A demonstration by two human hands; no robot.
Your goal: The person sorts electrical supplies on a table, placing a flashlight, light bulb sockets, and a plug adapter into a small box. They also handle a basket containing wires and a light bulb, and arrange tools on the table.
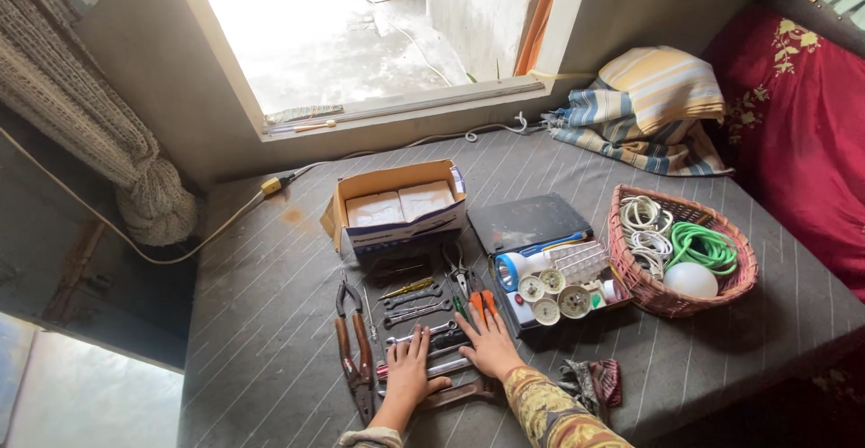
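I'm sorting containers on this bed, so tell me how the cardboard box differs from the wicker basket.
The cardboard box is rectangular with straight sides; the wicker basket is oval and woven. The box is tan with a white and blue front; the basket is reddish brown. The box holds two white packets side by side; the basket holds coiled white and green cables and a white bulb. Both sit open-topped on the grey striped cover, away from both hands.

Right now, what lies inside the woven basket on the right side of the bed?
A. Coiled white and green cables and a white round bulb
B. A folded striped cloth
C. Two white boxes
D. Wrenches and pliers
A: the woven basket holds coiled white cable, a green cable and a white round bulb.
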